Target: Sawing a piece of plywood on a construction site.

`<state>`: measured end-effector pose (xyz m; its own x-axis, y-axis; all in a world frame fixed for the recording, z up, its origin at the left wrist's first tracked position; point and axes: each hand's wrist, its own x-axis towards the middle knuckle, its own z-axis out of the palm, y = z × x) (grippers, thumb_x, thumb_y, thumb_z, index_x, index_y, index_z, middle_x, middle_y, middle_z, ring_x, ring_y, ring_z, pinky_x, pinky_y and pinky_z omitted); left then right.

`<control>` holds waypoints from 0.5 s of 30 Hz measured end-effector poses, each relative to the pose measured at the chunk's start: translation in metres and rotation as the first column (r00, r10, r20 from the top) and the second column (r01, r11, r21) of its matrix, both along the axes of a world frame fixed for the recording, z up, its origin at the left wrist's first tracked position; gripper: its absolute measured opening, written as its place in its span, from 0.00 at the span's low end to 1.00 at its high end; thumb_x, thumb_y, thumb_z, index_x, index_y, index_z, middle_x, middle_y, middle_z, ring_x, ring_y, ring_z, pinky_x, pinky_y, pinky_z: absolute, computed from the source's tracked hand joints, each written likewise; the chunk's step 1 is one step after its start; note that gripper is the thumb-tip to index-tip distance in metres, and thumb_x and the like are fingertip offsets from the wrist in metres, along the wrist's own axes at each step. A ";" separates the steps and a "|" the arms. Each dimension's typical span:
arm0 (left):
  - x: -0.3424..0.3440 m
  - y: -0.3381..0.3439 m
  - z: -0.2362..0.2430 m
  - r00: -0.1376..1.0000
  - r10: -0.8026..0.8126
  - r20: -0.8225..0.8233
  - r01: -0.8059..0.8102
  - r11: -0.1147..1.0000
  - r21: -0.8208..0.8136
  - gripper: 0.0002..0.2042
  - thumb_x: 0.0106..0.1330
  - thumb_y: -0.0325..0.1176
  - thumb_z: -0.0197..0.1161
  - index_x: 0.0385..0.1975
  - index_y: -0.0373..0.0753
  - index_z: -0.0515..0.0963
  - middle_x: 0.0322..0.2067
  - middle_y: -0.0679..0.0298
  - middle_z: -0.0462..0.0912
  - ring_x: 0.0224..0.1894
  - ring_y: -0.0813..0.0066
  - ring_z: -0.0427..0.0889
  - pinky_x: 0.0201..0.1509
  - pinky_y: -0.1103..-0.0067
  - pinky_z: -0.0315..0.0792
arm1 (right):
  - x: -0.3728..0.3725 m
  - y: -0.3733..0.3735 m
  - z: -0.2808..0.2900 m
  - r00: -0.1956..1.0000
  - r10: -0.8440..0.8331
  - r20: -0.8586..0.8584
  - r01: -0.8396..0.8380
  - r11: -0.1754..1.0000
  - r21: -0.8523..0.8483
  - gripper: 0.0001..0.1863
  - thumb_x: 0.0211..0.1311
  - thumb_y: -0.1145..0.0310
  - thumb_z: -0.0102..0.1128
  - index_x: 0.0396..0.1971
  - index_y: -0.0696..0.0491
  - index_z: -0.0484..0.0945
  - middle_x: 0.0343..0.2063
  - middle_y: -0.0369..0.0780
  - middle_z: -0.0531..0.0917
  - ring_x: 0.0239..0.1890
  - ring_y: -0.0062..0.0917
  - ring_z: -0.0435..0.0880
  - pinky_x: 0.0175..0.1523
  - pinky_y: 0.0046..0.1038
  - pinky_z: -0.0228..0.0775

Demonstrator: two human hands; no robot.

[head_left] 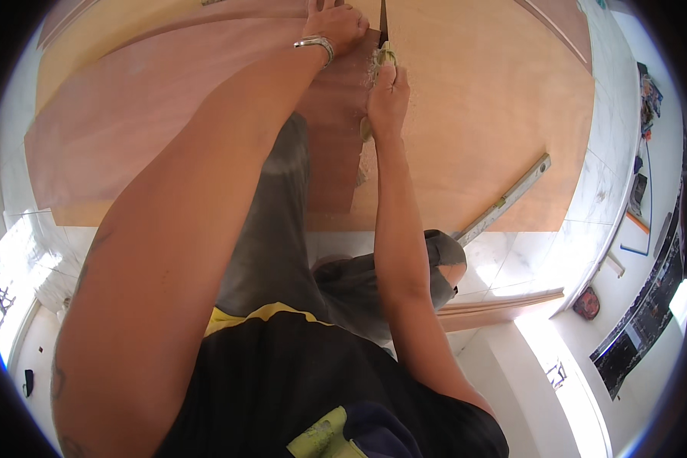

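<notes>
My right hand (389,98) is wrapped round the yellowish-green handle of a handsaw (388,53). The saw's dark blade tapers away from me along the edge of a reddish-brown plywood sheet (206,107), and pale sawdust lies around the handle. Just left of the blade, my left hand (337,26) rests on the sheet with its fingers spread. The frame's top edge partly cuts those fingers off. A lighter tan plywood sheet (496,99) extends to the right of the saw and beneath the reddish one.
A metal spirit level (507,197) lies aslant over the tan sheet's near edge, by my knee. Narrow wood strips (504,300) are on the white tiled floor (504,259) at the right. Assorted items line the far right, including a blue rod (649,206).
</notes>
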<state>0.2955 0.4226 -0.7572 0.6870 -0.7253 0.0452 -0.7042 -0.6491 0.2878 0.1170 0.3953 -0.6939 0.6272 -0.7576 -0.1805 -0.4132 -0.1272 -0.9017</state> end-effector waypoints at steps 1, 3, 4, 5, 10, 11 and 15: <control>0.000 0.000 0.003 0.998 0.018 -0.056 -0.016 0.999 0.033 0.20 0.73 0.47 0.45 0.46 0.46 0.84 0.56 0.66 0.82 0.72 0.60 0.61 0.74 0.46 0.49 | -0.004 0.003 -0.002 0.999 -0.008 -0.051 0.010 1.000 0.029 0.21 0.76 0.57 0.43 0.38 0.62 0.73 0.28 0.47 0.75 0.32 0.34 0.75 0.42 0.39 0.69; 0.000 0.001 0.009 1.000 0.016 -0.018 -0.015 0.999 0.051 0.20 0.73 0.47 0.45 0.46 0.46 0.84 0.56 0.66 0.82 0.72 0.60 0.61 0.74 0.46 0.49 | -0.051 0.032 0.011 0.992 -0.034 -0.118 0.029 0.999 -0.043 0.20 0.76 0.58 0.43 0.41 0.62 0.74 0.30 0.47 0.75 0.32 0.30 0.73 0.41 0.36 0.69; 0.000 0.003 0.011 1.000 0.008 0.013 -0.009 0.997 0.082 0.20 0.73 0.46 0.45 0.46 0.46 0.84 0.56 0.66 0.82 0.72 0.60 0.61 0.74 0.46 0.49 | -0.093 0.057 0.028 0.995 0.006 -0.096 -0.008 1.000 -0.023 0.20 0.77 0.58 0.43 0.46 0.62 0.75 0.32 0.45 0.75 0.32 0.25 0.73 0.39 0.31 0.69; 0.001 0.004 0.012 1.000 0.017 0.010 -0.018 0.997 0.076 0.20 0.73 0.46 0.45 0.46 0.46 0.84 0.56 0.66 0.82 0.72 0.60 0.61 0.74 0.46 0.49 | -0.122 0.075 0.037 0.998 -0.020 -0.058 0.021 1.000 0.020 0.20 0.77 0.58 0.42 0.47 0.61 0.74 0.29 0.42 0.74 0.31 0.24 0.73 0.38 0.30 0.68; 0.003 0.008 0.010 0.999 -0.034 -0.042 0.034 0.999 -0.008 0.19 0.70 0.43 0.50 0.37 0.38 0.86 0.49 0.60 0.85 0.69 0.54 0.63 0.69 0.40 0.51 | -0.108 0.065 0.029 0.962 -0.022 -0.271 0.058 0.991 0.125 0.19 0.78 0.58 0.42 0.46 0.60 0.74 0.29 0.44 0.76 0.32 0.29 0.74 0.40 0.34 0.68; 0.002 0.007 0.009 0.999 -0.033 -0.042 0.032 0.999 -0.020 0.19 0.70 0.43 0.50 0.37 0.38 0.86 0.49 0.60 0.85 0.69 0.54 0.63 0.69 0.40 0.51 | -0.073 0.039 0.008 0.978 0.027 -0.207 -0.025 1.000 0.009 0.20 0.78 0.58 0.43 0.49 0.62 0.74 0.35 0.50 0.80 0.37 0.37 0.78 0.45 0.38 0.70; -0.003 0.004 0.012 0.999 -0.022 -0.025 0.023 0.999 0.030 0.19 0.72 0.44 0.47 0.42 0.41 0.85 0.51 0.62 0.84 0.70 0.56 0.63 0.72 0.44 0.50 | -0.020 -0.002 -0.037 0.997 -0.021 -0.080 0.029 0.993 0.111 0.20 0.78 0.56 0.43 0.41 0.61 0.72 0.31 0.50 0.76 0.34 0.38 0.74 0.44 0.40 0.67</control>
